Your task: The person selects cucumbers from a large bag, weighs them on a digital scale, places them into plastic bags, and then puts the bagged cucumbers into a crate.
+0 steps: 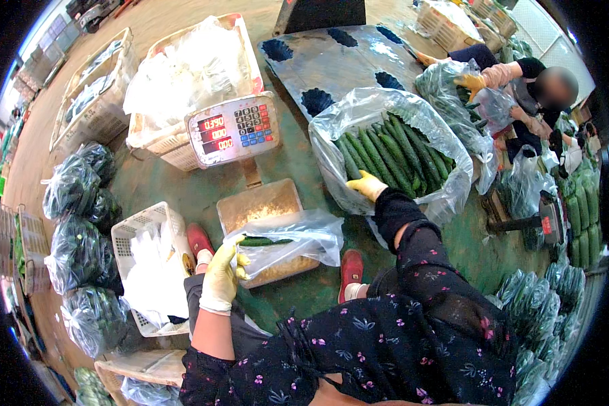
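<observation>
My left hand [221, 276], in a pale yellow glove, grips the edge of a clear plastic bag [304, 236] with a cucumber [264, 241] in it, over the metal pan [259, 200] of a digital scale. The scale's lit display and keypad [233, 129] stand behind the pan. My right hand [368, 185], gloved too, reaches into a large plastic-lined container [330, 122] and touches cucumbers [391, 152] at its near left edge. Whether its fingers have closed on one cannot be told.
A white crate [124, 238] with plastic bags stands left of the pan, beside filled bags [71, 243]. Behind the display is a basket of plastic bags [203, 61]. A blue metal platform [335, 56] lies beyond the cucumbers. A co-worker [522, 101] handles bagged cucumbers at the right.
</observation>
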A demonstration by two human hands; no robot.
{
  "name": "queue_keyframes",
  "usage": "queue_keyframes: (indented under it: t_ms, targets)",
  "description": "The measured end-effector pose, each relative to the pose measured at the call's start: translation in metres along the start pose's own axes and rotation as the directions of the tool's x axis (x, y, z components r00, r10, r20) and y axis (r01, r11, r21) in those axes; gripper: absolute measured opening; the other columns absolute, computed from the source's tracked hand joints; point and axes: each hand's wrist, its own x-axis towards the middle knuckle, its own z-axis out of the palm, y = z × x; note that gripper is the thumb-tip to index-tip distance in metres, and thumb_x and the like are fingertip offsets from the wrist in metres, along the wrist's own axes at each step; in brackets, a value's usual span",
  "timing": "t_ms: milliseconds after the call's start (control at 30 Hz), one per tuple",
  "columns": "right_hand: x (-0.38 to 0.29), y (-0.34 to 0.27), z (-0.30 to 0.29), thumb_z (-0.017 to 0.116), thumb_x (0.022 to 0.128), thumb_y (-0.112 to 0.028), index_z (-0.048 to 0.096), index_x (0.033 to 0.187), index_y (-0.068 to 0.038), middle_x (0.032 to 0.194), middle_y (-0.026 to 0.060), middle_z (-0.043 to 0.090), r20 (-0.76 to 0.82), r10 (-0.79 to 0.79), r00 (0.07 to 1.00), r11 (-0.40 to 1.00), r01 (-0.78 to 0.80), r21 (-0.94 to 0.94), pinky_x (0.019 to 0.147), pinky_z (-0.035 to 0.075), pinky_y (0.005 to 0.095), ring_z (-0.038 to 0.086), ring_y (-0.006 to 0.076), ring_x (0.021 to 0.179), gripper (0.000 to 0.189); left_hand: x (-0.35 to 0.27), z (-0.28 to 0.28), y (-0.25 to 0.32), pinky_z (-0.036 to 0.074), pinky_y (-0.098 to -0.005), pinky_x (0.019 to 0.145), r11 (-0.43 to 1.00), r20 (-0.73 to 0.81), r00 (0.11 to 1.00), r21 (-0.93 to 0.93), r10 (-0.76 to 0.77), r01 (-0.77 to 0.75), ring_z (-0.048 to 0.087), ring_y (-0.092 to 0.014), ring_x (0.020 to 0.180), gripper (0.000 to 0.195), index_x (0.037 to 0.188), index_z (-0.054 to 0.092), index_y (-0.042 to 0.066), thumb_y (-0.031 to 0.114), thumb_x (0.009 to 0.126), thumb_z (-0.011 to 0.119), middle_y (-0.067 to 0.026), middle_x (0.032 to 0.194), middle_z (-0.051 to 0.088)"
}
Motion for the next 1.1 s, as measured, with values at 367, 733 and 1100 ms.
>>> queue_keyframes:
  t_ms: [367, 733, 1100]
  targets:
    - [-0.156, -0.074, -0.124, 0.059, 0.082, -0.004, 0.046, 0.128, 0.003, 0.108, 0.0138, 0.063, 0.339, -0.28, 0.898, 0.643, -0.086, 0.761, 0.061, 0.055, 0.0297, 0.064, 0.0189, 0.079, 0.048, -0.006, -0.015, -0.005, 0.045, -0.0221, 0.05, 0.98, 0.118, 0.988, -0.187, 0.096, -0.073, 0.057, -0.01, 0.067, 0.049, 0.129, 0.049, 0.01, 0.04, 0.091, 0.054, -0.0027, 0.083, 0.061]
    - [-0.307, -0.133, -0.044, 0.067, 0.074, -0.007, 0.044, 0.127, -0.005, 0.092, 0.0063, 0.062, 0.796, -0.078, 0.6, 0.996, 0.074, 0.042, 0.053, 0.045, 0.0241, 0.055, 0.0098, 0.063, 0.058, -0.041, -0.015, -0.006, 0.05, -0.0242, 0.048, 0.978, 0.321, 0.943, -0.209, 0.086, -0.018, 0.055, -0.012, 0.056, 0.06, 0.136, 0.037, 0.009, 0.034, 0.087, 0.06, -0.0143, 0.088, 0.063]
    - [-0.262, -0.059, 0.038, 0.048, 0.094, -0.023, 0.049, 0.116, 0.009, 0.102, 0.0181, 0.063, 0.889, 0.023, 0.457, 0.482, -0.784, 0.391, 0.05, 0.05, 0.023, 0.061, 0.0167, 0.071, 0.039, -0.052, -0.04, -0.023, 0.043, -0.0203, 0.043, 0.988, 0.364, 0.925, 0.141, -0.107, 0.059, 0.052, -0.011, 0.048, 0.049, 0.131, 0.043, 0.007, 0.031, 0.09, 0.056, -0.0116, 0.082, 0.064]
